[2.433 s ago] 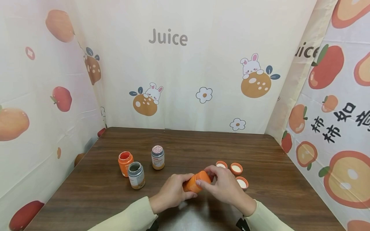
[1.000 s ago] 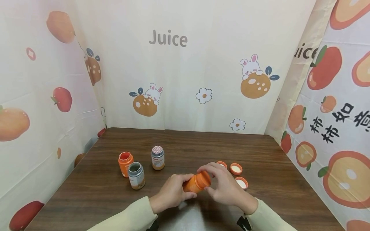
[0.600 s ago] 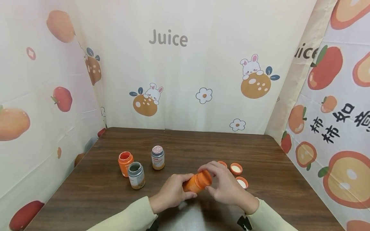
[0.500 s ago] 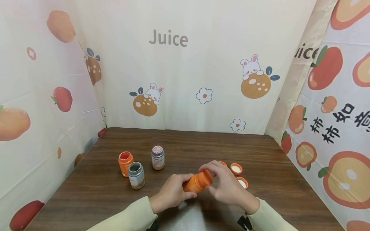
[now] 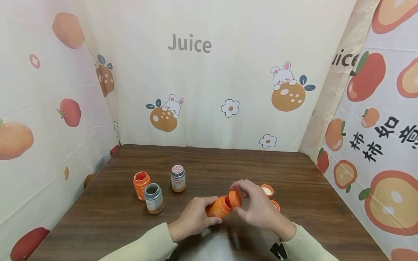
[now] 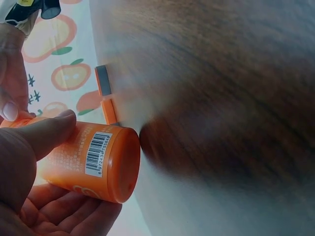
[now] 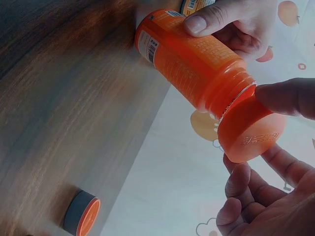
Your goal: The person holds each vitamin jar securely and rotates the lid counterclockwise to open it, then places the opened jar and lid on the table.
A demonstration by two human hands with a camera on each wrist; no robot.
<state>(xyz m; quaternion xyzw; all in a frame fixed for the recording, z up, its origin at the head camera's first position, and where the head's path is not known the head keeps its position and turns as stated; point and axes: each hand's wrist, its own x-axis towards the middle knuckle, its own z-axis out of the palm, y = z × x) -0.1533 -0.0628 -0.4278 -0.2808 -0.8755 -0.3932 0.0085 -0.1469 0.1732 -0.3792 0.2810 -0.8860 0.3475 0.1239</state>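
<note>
In the head view my left hand point(image 5: 192, 218) grips the body of an orange bottle point(image 5: 218, 208), which is tilted with its mouth toward the right. Thumb and fingers wrap round it in the left wrist view, near a barcode label on the bottle point(image 6: 98, 162). My right hand point(image 5: 259, 210) pinches an orange screw cap point(image 5: 235, 198) by its edge. The right wrist view shows the cap point(image 7: 251, 130) tipped away from the threaded neck, with a gap on one side; its lower edge is still close to the rim.
At the left stand an uncapped orange bottle point(image 5: 141, 186), an uncapped grey bottle point(image 5: 154, 199) and a grey bottle point(image 5: 178, 179) with a foil seal. Loose caps point(image 5: 267, 190) lie on the wooden table point(image 5: 209, 163) behind my right hand, partly hidden. Printed curtains border the table.
The cap has come off the bottle's neck and tilted to the right, so the bottle's mouth shows. My right hand has shifted slightly right with it; my left hand has stayed still.
</note>
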